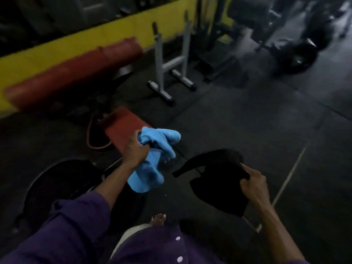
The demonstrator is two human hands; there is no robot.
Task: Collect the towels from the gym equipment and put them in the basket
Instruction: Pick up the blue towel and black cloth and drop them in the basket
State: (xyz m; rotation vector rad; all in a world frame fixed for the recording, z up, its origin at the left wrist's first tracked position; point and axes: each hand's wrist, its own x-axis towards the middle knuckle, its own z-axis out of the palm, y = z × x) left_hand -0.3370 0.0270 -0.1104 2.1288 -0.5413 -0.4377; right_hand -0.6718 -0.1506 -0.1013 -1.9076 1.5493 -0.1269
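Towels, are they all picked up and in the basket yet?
Picked up, yes: the left hand grips a blue towel and the right hand grips a black towel. No basket shows in this view, so both still need dropping in. Whether other towels remain cannot be told.

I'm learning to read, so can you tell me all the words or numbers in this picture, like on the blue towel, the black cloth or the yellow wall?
There are none to read.
Blue towel: plain.
Black cloth: plain.
Yellow wall: bare and blurred.
Weight plate: too dark to tell.
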